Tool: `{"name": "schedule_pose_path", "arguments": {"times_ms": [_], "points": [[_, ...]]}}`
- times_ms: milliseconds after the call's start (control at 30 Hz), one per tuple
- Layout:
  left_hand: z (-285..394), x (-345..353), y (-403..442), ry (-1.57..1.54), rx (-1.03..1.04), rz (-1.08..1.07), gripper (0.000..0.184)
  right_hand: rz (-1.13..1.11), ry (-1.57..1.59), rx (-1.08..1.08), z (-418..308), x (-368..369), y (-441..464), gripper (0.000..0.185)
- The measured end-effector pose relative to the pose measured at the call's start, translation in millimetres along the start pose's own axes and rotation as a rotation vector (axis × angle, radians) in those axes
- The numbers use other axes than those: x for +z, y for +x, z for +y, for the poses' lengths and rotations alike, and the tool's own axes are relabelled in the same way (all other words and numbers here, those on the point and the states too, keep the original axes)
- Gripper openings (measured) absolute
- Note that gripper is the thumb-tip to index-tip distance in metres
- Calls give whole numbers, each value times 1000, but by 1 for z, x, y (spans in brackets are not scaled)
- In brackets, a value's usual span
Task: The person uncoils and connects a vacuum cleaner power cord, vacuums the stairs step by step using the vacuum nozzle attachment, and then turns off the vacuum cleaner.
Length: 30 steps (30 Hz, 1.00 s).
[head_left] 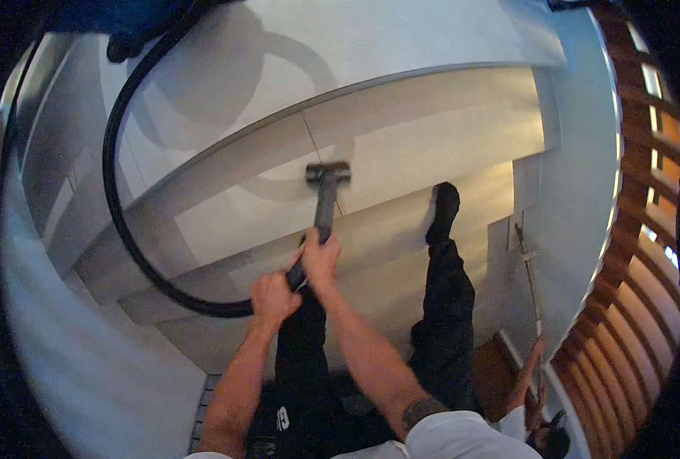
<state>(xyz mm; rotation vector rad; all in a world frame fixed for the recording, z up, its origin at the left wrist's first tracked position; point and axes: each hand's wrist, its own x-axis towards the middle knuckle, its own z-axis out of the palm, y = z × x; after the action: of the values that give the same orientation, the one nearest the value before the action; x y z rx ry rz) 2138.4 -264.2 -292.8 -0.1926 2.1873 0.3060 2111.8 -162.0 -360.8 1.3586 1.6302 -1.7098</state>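
A dark vacuum wand with a short wide nozzle (328, 175) rests on a pale tiled stair tread. My right hand (321, 260) is wrapped round the wand's tube, below the nozzle. Lower down and to the left, my left hand (275, 297) grips the wand's handle end, where the black hose (114, 183) joins. From there the hose loops out to the left and up toward the top of the view. Both hands are closed, one behind the other along the wand.
Pale steps (462, 107) rise ahead. A dark shoe (445, 203) stands on a step right of the wand. White walls flank the stairs; wooden slats (623, 306) line the right. At lower right, another person's hand (531, 367) holds a long pole (532, 283).
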Motion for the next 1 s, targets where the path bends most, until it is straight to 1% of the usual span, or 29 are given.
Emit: {"name": "schedule_pose_path", "arguments": {"times_ms": [33, 67, 100, 167, 267, 300, 367, 433, 467, 533, 567, 633, 667, 733, 767, 800, 867, 900, 933, 967, 1000], "points": [[14, 11, 13, -73, 48, 113, 24, -20, -23, -92, -11, -5, 23, 30], [37, -1, 26, -116, 8, 120, 24, -38, -44, -184, -21, -9, 47, 33], [57, -14, 41, -158, -31, 127, 24, -74, -24, -181, -55, -10, 57, 36], [71, -10, 74, -208, 15, 250, 26, -143, -78, -258, -87, -10, 86, 37], [77, -5, 64, -239, 13, 268, 27, -162, -181, -293, -87, -14, 85, 36], [80, 3, 46, -271, -71, 255, 25, -155, -214, -301, -71, -22, 75, 38], [74, 31, -1, -335, -131, 140, 22, -42, -499, -446, -10, -44, 55, 37], [66, 61, -37, -340, -195, 63, 22, -178, -221, -27, 1, -59, 9, 35], [64, 59, -35, -339, -198, 67, 22, -183, -220, -28, -7, -56, 6, 35], [58, 52, -23, -308, -170, 125, 22, -273, -106, -10, -24, -44, 10, 33], [56, 47, -8, -296, -159, 207, 23, -252, -152, -65, -32, -32, 23, 31], [55, 35, 28, -331, -195, 332, 21, -218, -353, -337, -51, -4, 50, 28], [59, 40, 27, -352, -219, 336, 21, -239, -376, -339, -47, -7, 52, 28], [73, 38, 24, -542, -267, 229, 19, -287, -382, -283, -53, -14, 56, 30], [91, 35, 13, -574, -278, 167, 18, -273, -509, -266, -65, -31, 48, 29], [109, 41, -3, -609, -284, 107, 17, -253, -636, -254, -73, -56, 36, 28], [152, 41, -34, -748, -264, 6, 23, -261, -742, -208, -88, -115, 42, 33], [171, 33, -48, -808, -199, 38, 28, -359, -479, -85, -116, -138, 28, 41], [188, 22, -64, -866, -136, 65, 33, -280, -559, 17, -141, -161, 32, 55], [198, 9, -83, -981, -118, 68, 35, -571, -54, 104, -154, -190, 40, 66], [208, -14, -96, -1087, -90, 68, 37, -687, 7, 250, -208, -177, 14, 69]]}}
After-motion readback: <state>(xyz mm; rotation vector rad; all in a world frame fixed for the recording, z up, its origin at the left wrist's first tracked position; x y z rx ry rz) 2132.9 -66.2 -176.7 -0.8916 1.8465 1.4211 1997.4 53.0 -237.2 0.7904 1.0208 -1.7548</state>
